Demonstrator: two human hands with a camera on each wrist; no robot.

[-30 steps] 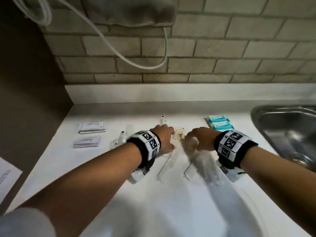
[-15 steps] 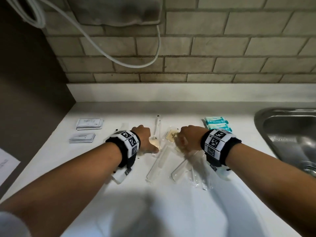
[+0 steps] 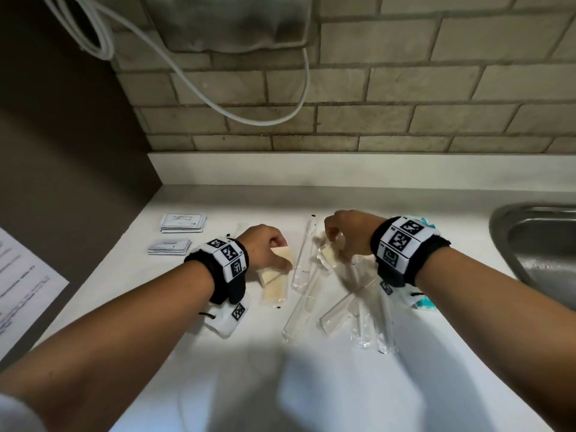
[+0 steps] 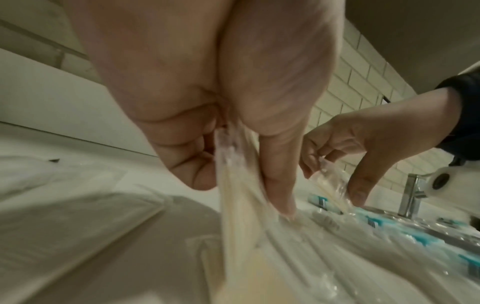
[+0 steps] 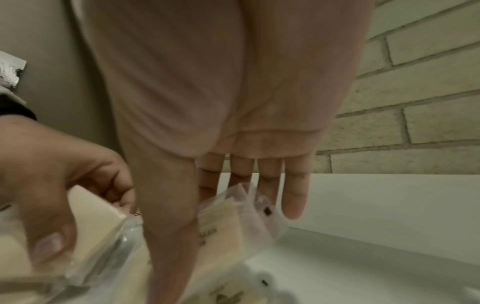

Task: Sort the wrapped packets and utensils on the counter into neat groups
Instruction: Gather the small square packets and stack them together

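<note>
Mid-desk, the left hand [image 3: 265, 247] pinched a cream packet [image 3: 282, 255] and the right hand [image 3: 346, 235] another packet [image 3: 327, 254], apparently separating them from clear-wrapped utensils [image 3: 352, 310].

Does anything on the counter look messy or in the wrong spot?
Yes. The clear wrapped utensils lie crisscrossed in a loose heap near the right hand, pointing different ways. The white packets far left sit in tidy stacks. Nothing looks spilled or torn.
</note>
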